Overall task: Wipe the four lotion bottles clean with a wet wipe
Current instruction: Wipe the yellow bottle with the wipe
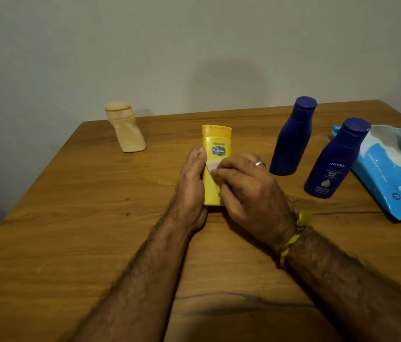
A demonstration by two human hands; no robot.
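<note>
Yellow Vaseline bottle (215, 166) upright at counter (71, 230) ctr, L hand (191, 186) fingers straight, steadying its side, R hand (246, 186) fingers curled, pressing wet wipe (211, 166) to front; step: wiping btl 1; next probably rotate, then btls right.

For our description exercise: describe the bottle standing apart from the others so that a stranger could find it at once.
Start at the wooden table and go to its far left corner by the wall. There stands the cream bottle, alone and upright. Unlike the yellow Vaseline bottle and the two dark blue bottles, it shows no label.
</note>
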